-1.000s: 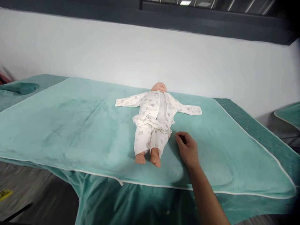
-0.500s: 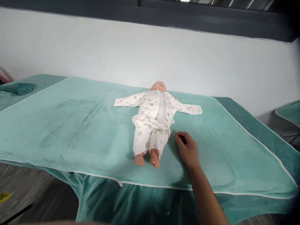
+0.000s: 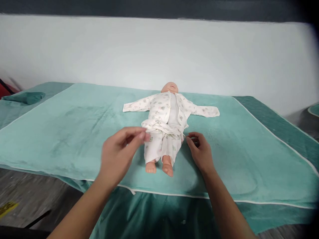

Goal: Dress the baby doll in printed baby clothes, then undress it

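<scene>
A baby doll (image 3: 170, 88) lies on its back on the bed, arms spread. It wears a white printed jacket (image 3: 159, 108), unfastened down the front over a grey-white torso, and matching trousers (image 3: 153, 149). Cloth is bunched around the waist, and the bare feet stick out. My left hand (image 3: 122, 149) reaches in front of the trouser leg on the left, fingers curved and slightly apart; whether it touches the cloth I cannot tell. Beside the opposite hip, my right hand (image 3: 200, 151) hovers close to the waistband, thumb and fingers curled with a small gap between them.
A pale green padded cover (image 3: 62, 132) with white piping lies over the bed. Darker green cloth (image 3: 149, 215) hangs down its front. A dark green cushion (image 3: 27, 98) sits at the far left. Behind stands a white wall (image 3: 124, 49).
My left hand has come into view from below, up to the trousers. My right hand remains by the hip, now closer to the waistband. The camera view has levelled and tipped down.
</scene>
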Motion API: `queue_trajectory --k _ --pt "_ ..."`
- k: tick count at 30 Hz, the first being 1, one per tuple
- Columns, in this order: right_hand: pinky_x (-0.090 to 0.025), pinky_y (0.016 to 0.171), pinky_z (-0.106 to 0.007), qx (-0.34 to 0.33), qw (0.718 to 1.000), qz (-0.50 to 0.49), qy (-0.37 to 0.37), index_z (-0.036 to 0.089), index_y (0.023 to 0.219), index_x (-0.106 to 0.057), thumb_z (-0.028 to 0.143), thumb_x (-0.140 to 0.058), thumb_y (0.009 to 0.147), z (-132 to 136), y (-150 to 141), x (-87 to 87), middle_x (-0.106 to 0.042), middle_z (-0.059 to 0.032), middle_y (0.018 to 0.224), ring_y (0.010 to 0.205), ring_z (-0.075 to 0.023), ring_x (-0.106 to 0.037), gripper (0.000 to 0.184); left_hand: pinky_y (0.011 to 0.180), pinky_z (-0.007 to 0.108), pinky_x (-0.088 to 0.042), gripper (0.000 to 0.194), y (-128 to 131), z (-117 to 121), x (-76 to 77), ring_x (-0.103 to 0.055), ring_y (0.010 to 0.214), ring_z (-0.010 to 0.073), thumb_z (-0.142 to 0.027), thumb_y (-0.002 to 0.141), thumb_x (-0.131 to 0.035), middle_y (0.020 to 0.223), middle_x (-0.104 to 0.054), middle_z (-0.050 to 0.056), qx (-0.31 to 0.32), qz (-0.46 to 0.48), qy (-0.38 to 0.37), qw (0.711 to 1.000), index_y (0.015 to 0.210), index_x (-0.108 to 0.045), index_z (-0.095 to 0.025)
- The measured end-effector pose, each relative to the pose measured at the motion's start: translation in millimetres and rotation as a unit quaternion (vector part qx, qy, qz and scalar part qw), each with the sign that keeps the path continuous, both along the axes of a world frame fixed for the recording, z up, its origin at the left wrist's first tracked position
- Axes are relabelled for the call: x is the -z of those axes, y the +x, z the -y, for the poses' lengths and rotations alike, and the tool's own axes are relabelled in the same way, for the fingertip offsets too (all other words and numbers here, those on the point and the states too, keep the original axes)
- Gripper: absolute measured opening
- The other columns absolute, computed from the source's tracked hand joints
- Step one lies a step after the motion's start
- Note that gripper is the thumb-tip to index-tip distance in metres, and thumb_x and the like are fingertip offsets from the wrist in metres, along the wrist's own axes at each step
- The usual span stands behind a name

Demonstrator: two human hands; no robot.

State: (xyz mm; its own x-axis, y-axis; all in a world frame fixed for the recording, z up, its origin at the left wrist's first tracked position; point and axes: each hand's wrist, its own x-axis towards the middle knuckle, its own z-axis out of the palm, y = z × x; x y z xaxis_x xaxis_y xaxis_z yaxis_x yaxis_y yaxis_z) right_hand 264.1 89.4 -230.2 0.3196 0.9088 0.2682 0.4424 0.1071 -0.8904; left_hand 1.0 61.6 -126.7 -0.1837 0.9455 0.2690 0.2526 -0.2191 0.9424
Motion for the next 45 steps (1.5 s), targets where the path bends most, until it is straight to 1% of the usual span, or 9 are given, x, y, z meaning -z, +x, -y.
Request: queue_trajectory --k 7,12,16,22,26,29,33,38,45 --pt "-0.047 0.071 -0.030 -0.024 0.996 -0.040 0.069 0.021 0.116 -0.054 0.051 -0.066 0.081 -41 -19 -7.7 -0.060 -0.0067 0.111 0.086 -0.0166 -0.058 0.047 0.084 0.038 -0.046 0.017 50 -103 16.1 -0.062 0.094 0.0249 -0.032 0.079 -0.068 0.092 -0.069 0.005 0.016 -0.231 0.032 0.972 0.094 -0.067 -0.023" --pt "-0.044 0.074 -0.029 -0.046 0.993 -0.032 0.103 0.021 0.098 -0.051 0.043 -0.069 0.077 -81 -30 -14.2 -0.053 -0.0012 0.092 0.081 -0.0150 -0.050 0.036 0.084 0.044 -0.043 0.037 82 -123 -5.0 -0.062 0.092 0.0347 -0.047 0.070 -0.076 0.085 -0.066 0.010 0.051 -0.477 -0.020 0.877 0.089 -0.060 -0.020" --pt "-0.038 0.068 -0.027 -0.059 0.995 0.012 0.084 0.022 0.079 -0.045 0.040 -0.068 0.076 -96 -31 -21.5 -0.044 0.0050 0.075 0.069 -0.0128 -0.042 0.029 0.076 0.040 -0.043 0.027 82 -131 -10.8 -0.065 0.087 0.0350 -0.040 0.073 -0.071 0.092 -0.064 0.013 0.084 -0.543 -0.051 0.834 0.085 -0.059 -0.019" --pt "-0.033 0.062 -0.027 -0.022 0.997 -0.026 0.066 0.022 0.073 -0.047 0.044 -0.047 0.093 -86 -26 -21.9 -0.040 0.0058 0.064 0.063 -0.0134 -0.039 0.029 0.066 0.036 -0.039 0.018 61 -138 -4.7 -0.059 0.068 0.0245 -0.024 0.073 -0.059 0.072 -0.060 0.005 0.090 -0.466 -0.014 0.880 0.059 -0.047 -0.022" --pt "-0.030 0.060 -0.028 0.009 0.997 -0.023 0.069 0.023 0.068 -0.040 0.047 -0.047 0.094 -88 -22 -22.3 -0.039 0.0055 0.063 0.063 -0.0138 -0.037 0.036 0.059 0.032 -0.040 0.012 42 -142 -6.6 -0.055 0.059 0.0193 -0.023 0.073 -0.053 0.059 -0.057 0.001 0.052 -0.240 -0.065 0.967 0.062 -0.047 -0.023" --pt "-0.028 0.059 -0.028 0.034 0.997 -0.005 0.073 0.023 0.066 -0.038 0.049 -0.045 0.094 -91 -3 -24.9 -0.037 0.0058 0.060 0.062 -0.0136 -0.035 0.039 0.055 0.029 -0.043 0.009 14 -151 3.9 -0.054 0.055 0.0160 -0.024 0.070 -0.054 0.057 -0.054 -0.002 -0.005 -0.076 -0.085 0.993 0.065 -0.046 -0.022" --pt "-0.027 0.059 -0.028 0.147 0.988 0.009 0.055 0.022 0.063 -0.042 0.047 -0.045 0.091 -87 53 -23.9 -0.037 0.0058 0.058 0.061 -0.0133 -0.035 0.038 0.053 0.025 -0.044 0.014 -34 -164 35.5 -0.051 0.051 0.0126 -0.023 0.070 -0.051 0.055 -0.045 -0.006 -0.131 -0.059 -0.080 0.986 0.068 -0.038 -0.023" --pt "-0.024 0.058 -0.031 0.228 0.959 0.136 -0.096 0.022 0.057 -0.047 0.039 -0.050 0.082 -76 114 -18.9 -0.041 0.0028 0.055 0.059 -0.0152 -0.035 0.031 0.051 0.024 -0.034 0.015 -67 -170 66.4 -0.048 0.051 0.0123 -0.019 0.071 -0.055 0.057 -0.046 -0.006 -0.189 -0.141 -0.080 0.969 0.070 -0.041 -0.022" --pt "-0.035 0.060 -0.034 0.279 0.922 0.221 -0.153 0.021 0.072 -0.060 0.041 -0.053 0.079 -61 118 -8.0 -0.056 -0.0052 0.067 0.063 -0.0217 -0.047 0.022 0.060 0.029 -0.032 0.008 -68 -177 82.3 -0.048 0.065 0.0185 -0.021 0.082 -0.053 0.067 -0.051 -0.001 -0.220 -0.289 -0.035 0.931 0.078 -0.047 -0.022"
